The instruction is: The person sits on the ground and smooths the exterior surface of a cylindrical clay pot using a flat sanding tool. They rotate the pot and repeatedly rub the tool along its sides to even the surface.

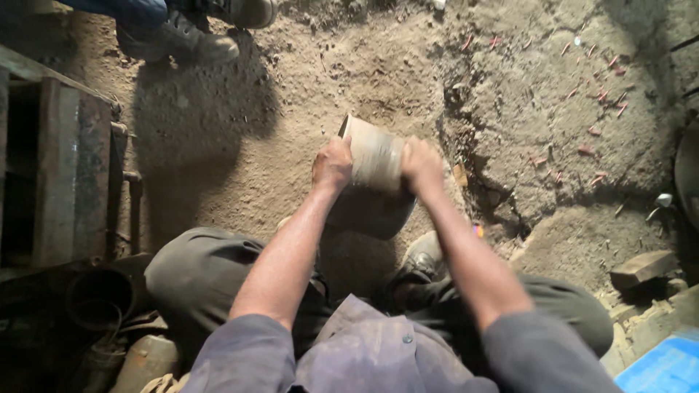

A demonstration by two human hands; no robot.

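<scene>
- A pale, dusty, clay-coloured cylindrical pot (373,153) is held above the sandy ground (240,145), in front of the knees, between both hands.
- Its long axis is tilted: the open rim is pointed up and to the left, away from the person, and the base is turned down toward the right.
- The left hand (333,164) is pressed on the left wall, the right hand (421,164) on the right wall; both are closed on the pot from opposite sides, equally near.
- A dark round vessel (371,212) is seen just below.
- Small red sticks (601,94) are scattered far to the right.
</scene>
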